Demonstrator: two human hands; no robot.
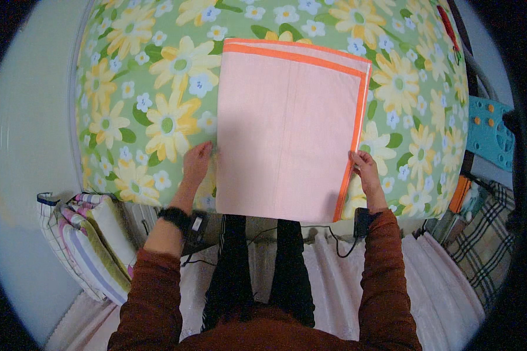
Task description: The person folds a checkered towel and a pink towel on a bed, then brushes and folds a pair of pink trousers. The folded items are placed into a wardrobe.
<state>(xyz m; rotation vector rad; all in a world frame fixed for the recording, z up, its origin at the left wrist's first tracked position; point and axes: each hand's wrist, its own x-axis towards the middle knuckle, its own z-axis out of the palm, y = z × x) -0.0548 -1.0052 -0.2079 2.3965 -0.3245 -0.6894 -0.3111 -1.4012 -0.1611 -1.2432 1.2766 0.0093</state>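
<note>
A pink cloth with an orange border (285, 131) lies folded in a rectangle on a green floral-printed cover (167, 83). Its orange edging runs along the far and right sides, where layers sit slightly offset. The near edge reaches the front edge of the covered surface. My right hand (364, 169) pinches the cloth's right edge between thumb and fingers. Just off the left edge is my left hand (197, 162), fingers curled together; whether it touches or holds anything cannot be told.
Folded fabrics (92, 237) stand at the lower left beside a pale wall. A teal perforated plastic piece (492, 131) is at the right, above a plaid cloth (487, 245). A red object (448, 28) lies at the far right. A black cable (333, 237) hangs below the front edge.
</note>
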